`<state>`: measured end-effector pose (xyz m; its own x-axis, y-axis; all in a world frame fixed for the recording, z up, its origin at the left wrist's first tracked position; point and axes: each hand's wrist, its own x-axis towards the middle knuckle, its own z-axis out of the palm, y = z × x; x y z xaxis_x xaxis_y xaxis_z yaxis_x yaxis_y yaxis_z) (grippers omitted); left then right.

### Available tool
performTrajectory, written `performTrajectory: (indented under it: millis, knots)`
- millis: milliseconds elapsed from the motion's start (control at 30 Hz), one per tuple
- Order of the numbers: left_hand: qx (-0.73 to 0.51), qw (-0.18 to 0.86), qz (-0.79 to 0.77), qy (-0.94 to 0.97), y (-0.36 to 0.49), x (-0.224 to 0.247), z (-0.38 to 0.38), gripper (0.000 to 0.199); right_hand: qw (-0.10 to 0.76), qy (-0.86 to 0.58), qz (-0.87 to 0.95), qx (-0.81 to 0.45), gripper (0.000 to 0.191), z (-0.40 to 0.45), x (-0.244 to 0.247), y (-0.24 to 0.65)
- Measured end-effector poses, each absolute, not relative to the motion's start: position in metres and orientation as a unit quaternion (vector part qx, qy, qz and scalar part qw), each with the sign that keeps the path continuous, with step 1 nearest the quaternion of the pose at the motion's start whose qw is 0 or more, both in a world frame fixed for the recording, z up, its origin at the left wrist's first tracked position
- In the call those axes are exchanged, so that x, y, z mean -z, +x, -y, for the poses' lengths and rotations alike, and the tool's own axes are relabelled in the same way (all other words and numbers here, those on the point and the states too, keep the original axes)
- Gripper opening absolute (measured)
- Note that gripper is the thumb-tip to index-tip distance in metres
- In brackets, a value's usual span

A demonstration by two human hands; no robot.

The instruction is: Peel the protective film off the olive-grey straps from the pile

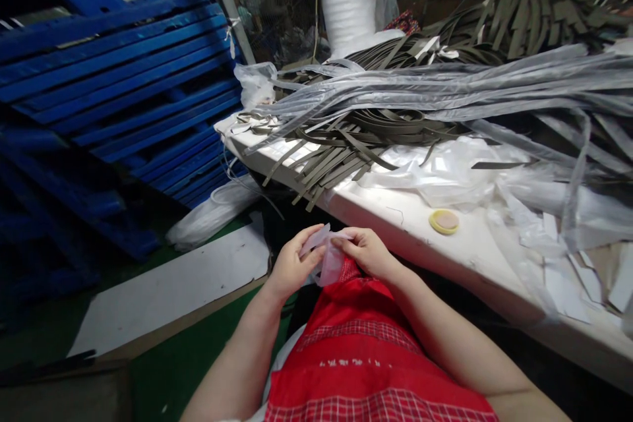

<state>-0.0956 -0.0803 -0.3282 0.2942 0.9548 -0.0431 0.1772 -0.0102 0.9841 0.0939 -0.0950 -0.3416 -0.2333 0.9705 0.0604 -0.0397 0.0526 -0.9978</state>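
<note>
Between my two hands, over the red apron [356,343], is a thin, translucent, pale plastic bag or film [330,266]. My left hand [291,264] pinches its left side with thumb and fingers. The other side is gripped by my right hand [368,250], thumb against fingers. The plastic's lower part hangs loose below the fingertips. Whether anything lies inside it I cannot tell. Both hands are just in front of the white table's [376,211] near edge, apart from it.
Dark flat strips [341,151] overhang the table edge, with long clear plastic sleeves [420,89] behind. A yellow-rimmed round disc [444,221] lies on the right. Blue pallets [123,86] stack at left. A white board [178,287] lies low at left; a white foam roll [351,6] stands behind.
</note>
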Motion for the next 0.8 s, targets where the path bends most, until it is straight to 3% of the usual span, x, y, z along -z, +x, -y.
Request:
performTrajectory:
  millis: [233, 333, 467, 600, 733, 800]
  knots:
    - [-0.384, 0.465, -0.484, 0.634, -0.096, 0.336, 0.075, 0.018, 0.495, -0.394, 0.498, -0.593, 0.036, 0.094, 0.346, 0.089]
    - [-0.424, 0.460, -0.493, 0.604, -0.098, 0.338, 0.073, 0.021, 0.498, -0.403, 0.517, -0.568, 0.027, 0.091, 0.347, 0.092]
    - [-0.468, 0.551, -0.473, 0.504, -0.095, 0.337, 0.070, 0.033, 0.486, -0.422, 0.542, -0.540, 0.027, 0.090, 0.347, 0.095]
    - [-0.508, 0.610, -0.473, 0.381, -0.098, 0.331, 0.065, 0.019, 0.466, -0.446, 0.538, -0.543, 0.029, 0.092, 0.349, 0.097]
    - [-0.453, 0.726, -0.442, 0.267, -0.091, 0.342, 0.069, 0.002, 0.458, -0.455, 0.534, -0.546, 0.027, 0.092, 0.351, 0.094]
    - [-0.399, 0.772, -0.445, 0.217, -0.073, 0.362, 0.080, 0.009, 0.445, -0.457, 0.537, -0.553, 0.026, 0.091, 0.353, 0.093]
